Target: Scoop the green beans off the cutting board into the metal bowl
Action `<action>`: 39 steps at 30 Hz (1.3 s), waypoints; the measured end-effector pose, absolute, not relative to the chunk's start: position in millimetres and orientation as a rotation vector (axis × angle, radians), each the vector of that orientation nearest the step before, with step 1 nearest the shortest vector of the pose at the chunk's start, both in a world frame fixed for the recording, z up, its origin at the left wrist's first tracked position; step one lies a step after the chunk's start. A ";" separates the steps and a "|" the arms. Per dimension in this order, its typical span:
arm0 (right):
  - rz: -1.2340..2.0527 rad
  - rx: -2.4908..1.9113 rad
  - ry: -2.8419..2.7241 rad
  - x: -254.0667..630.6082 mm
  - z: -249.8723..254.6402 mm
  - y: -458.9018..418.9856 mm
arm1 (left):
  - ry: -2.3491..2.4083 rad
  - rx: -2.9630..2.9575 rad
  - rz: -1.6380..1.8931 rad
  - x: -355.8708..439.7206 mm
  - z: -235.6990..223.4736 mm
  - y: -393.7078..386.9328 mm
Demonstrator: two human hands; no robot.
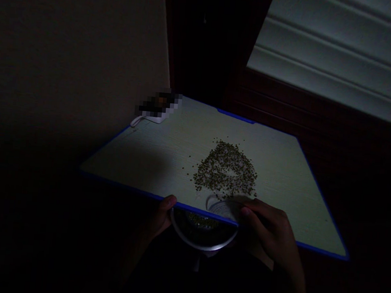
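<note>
Small dark seeds (223, 165) lie spread in a loose patch on a pale, blue-edged board (276, 167). Under the board's near edge is a round metal bowl (203, 246) with more seeds in it. My left hand (162, 214) is at the bowl's left side, fingers curled round it and thumb up against the blue edge. My right hand (270, 230) rests over the near edge, right of the bowl, thumb and fingers closed together. Beside its fingertips shows a pale grey curved shape (224, 207); whether the hand holds it is too dark to tell.
At the board's far left corner lies a blurred-out object (160, 104) with a white edge and a looped strap. A wall (88, 41) stands close on the left. Behind the board are dark wooden parts and a pale ridged panel (344, 50). The light is very dim.
</note>
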State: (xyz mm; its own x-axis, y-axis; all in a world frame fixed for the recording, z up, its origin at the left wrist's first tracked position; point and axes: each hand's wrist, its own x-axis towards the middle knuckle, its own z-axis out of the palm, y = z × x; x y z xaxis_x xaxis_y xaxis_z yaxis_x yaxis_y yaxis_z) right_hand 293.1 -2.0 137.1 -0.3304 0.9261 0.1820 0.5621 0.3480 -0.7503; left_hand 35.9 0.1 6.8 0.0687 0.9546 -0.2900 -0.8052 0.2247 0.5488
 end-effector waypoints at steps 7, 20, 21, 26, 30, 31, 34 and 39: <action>0.573 -1.482 -1.534 302.0 117.9 -7.1 | 0.670 0.335 1.358 34.1 -3.3 0.7; 0.523 -1.472 -1.769 297.2 121.1 -4.2 | 0.667 0.355 1.387 33.2 -1.1 0.5; 0.517 -1.466 -1.783 297.0 121.2 -4.1 | 0.669 0.353 1.361 33.1 -1.6 0.8; 0.528 -1.451 -1.770 298.0 122.1 -4.6 | 0.675 0.347 1.341 33.2 -5.8 1.3; 0.548 -1.435 -1.790 296.4 124.2 -5.2 | 0.660 0.350 1.369 33.5 -4.7 0.5; 0.548 -1.432 -1.805 295.7 124.4 -5.2 | 0.656 0.353 1.368 33.5 -3.0 0.2; 0.512 -1.439 -1.831 294.5 123.4 -4.5 | 0.653 0.361 1.338 33.4 1.4 -0.7; 0.466 -1.435 -1.828 294.2 121.9 -2.4 | 0.636 0.359 1.297 32.8 -1.7 -0.8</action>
State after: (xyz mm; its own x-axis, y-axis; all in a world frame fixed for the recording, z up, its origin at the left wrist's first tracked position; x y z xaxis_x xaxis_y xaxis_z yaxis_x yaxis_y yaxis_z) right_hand 294.2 -2.4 121.9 -0.0875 0.9388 0.3331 0.6647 0.3041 -0.6824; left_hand 32.8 -0.8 -1.7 0.1359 0.9629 -0.2333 -0.7738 0.2502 0.5820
